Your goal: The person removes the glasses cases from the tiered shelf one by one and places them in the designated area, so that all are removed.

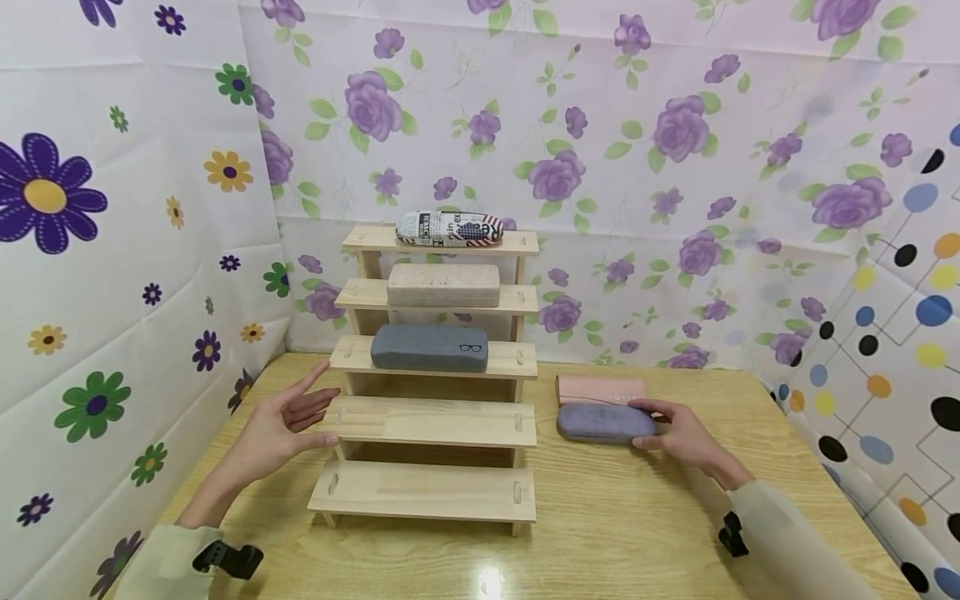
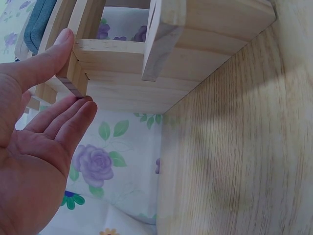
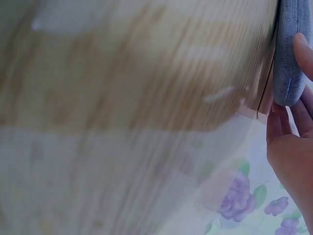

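Observation:
A light wooden tiered stand (image 1: 422, 492) has several steps. At its left side, my left hand (image 1: 281, 425) holds the end of the second-lowest step (image 2: 73, 76), thumb at one edge and fingertips at the other. On the tabletop right of the stand, my right hand (image 1: 686, 433) pinches the right end of a greyish-purple glasses case (image 1: 603, 423) between thumb and fingers. Just behind it lies a pink case (image 1: 600, 389), partly covered. The right wrist view shows the glasses case (image 3: 289, 58) at its right edge, fingertips around its end.
The upper steps carry a newsprint-patterned case (image 1: 450, 229), a beige case (image 1: 442, 286) and a blue-grey glasses case (image 1: 429, 348) with a spectacles mark. All stand on a wooden table (image 1: 600, 533). Floral cloth (image 1: 615, 167) hangs behind, and patterned cloths flank both sides.

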`<state>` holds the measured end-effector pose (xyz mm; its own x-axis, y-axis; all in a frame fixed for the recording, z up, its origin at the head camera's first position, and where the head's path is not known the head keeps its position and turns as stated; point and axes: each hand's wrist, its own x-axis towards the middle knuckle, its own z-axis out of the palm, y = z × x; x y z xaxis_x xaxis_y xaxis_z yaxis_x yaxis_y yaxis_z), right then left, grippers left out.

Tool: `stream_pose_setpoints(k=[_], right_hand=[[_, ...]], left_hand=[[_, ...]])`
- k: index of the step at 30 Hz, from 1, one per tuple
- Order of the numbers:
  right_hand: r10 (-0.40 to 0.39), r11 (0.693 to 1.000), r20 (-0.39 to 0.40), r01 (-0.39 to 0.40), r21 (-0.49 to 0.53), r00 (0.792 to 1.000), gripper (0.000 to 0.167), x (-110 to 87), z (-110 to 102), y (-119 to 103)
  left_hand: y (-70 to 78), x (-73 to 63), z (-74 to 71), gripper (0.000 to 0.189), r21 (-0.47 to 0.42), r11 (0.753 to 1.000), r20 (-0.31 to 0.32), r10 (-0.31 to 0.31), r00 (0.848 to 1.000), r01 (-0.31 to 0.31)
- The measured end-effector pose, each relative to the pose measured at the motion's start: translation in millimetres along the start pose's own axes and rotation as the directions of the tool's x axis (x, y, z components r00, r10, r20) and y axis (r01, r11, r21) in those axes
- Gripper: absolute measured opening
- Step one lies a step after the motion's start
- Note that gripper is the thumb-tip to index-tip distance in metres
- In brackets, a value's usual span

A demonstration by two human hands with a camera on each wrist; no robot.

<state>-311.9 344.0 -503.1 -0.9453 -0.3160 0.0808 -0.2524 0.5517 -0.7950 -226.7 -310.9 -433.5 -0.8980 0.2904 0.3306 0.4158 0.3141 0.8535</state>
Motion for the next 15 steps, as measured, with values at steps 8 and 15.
stream_pose_setpoints(k=[8,15], right_hand=[[0.001,1.000,0.015,-0.001,-0.022,1.000,0.070,1.9,-1.6,-1.9],[0.005,1.000,0.015,-0.005,-0.029,1.000,0.070,3.6,-2.5,-2.6]], left_hand=[[-0.7,0.2,0.0,0.106,-0.007,1.000,0.002,-0.001,1.000,0.001],[-1.2,0.5,-0.4,0.107,-0.004,1.000,-0.001,-0.001,1.000,0.001]])
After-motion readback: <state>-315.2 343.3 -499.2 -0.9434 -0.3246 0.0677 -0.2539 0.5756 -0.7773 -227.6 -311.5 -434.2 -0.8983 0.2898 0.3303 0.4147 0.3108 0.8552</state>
